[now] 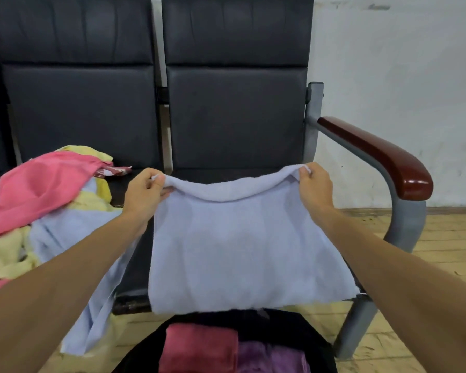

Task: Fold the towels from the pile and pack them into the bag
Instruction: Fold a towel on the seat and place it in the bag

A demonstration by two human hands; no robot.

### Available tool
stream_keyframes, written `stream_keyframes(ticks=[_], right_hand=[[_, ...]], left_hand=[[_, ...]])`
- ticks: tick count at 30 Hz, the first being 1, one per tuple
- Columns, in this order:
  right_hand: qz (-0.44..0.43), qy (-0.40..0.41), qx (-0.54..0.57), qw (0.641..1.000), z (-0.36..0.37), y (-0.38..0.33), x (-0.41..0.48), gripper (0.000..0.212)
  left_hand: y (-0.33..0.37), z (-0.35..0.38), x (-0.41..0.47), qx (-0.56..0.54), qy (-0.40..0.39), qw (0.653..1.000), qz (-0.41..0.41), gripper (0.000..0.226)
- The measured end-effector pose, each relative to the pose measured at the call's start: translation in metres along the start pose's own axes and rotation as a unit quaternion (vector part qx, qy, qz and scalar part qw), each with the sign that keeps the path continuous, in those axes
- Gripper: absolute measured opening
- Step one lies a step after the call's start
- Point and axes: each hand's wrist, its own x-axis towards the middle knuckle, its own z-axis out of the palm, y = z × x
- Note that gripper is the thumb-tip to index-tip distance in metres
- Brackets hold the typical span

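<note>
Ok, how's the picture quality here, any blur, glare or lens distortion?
Head view: soft, even light, no hard shadows; a glare patch on the wooden armrest; wide-angle stretching at the edges, plain in the forearms; the blue towel, left hand and right hand look slightly soft; the black bag is dark, little detail.

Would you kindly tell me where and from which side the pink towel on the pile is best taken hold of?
The pink towel lies crumpled uppermost on the pile, over yellow towels. Probably pinch its raised fold from above with the left hand, the nearer one, once it releases the light blue towel; lifting straight up should free it without dragging the rest.
</note>
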Motion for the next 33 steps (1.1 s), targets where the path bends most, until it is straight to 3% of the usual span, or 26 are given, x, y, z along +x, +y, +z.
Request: stream_keyframes(ticks=[5, 9, 11, 14, 17, 20, 23, 25, 30, 33], right_hand=[[-0.043, -0.023, -0.003, 0.999, 0.016, 0.008, 0.015, 0.020], [0.022, -0.071, 0.053, 0.996, 0.010, 0.024, 0.011, 0.016], [0.044, -0.116, 0.036, 0.992, 0.002, 0.030, 0.001, 0.018], [0.004, -0.166, -0.101, 0.981, -0.014, 0.034, -0.016, 0.019], [-0.049, -0.238, -0.182, 0.953, -0.028, 0.031, -0.032, 0.014], [-0.094, -0.307, -0.286, 0.903, -0.036, 0.032, -0.041, 0.015], [-0.126, -0.371, -0.319, 0.863, -0.038, 0.039, -0.048, 0.020], [-0.139, -0.361, -0.313, 0.868, -0.034, 0.044, -0.049, 0.024], [-0.157, -0.323, -0.293, 0.886, -0.012, 0.057, -0.039, 0.026], [-0.141, -0.293, -0.262, 0.909, -0.002, 0.060, -0.035, 0.027]], left_hand=[[-0.005, 0.027, 0.004, 0.015, -0.013, 0.999, 0.034, 0.017], [-0.004, 0.024, -0.017, 0.008, -0.058, 0.998, 0.034, 0.016], [-0.004, 0.014, -0.031, 0.001, -0.122, 0.992, 0.011, 0.016], [-0.004, -0.004, -0.053, 0.041, -0.244, 0.969, -0.019, 0.016], [-0.013, -0.019, -0.064, 0.125, -0.294, 0.948, -0.008, 0.017], [-0.031, -0.030, -0.070, 0.222, -0.339, 0.914, 0.030, 0.003], [-0.047, -0.033, -0.072, 0.299, -0.403, 0.862, 0.069, 0.030], [-0.055, -0.029, -0.067, 0.320, -0.408, 0.851, 0.081, 0.039], [-0.071, -0.019, -0.044, 0.320, -0.328, 0.883, 0.103, 0.041], [-0.071, -0.013, -0.039, 0.289, -0.288, 0.904, 0.128, 0.030]])
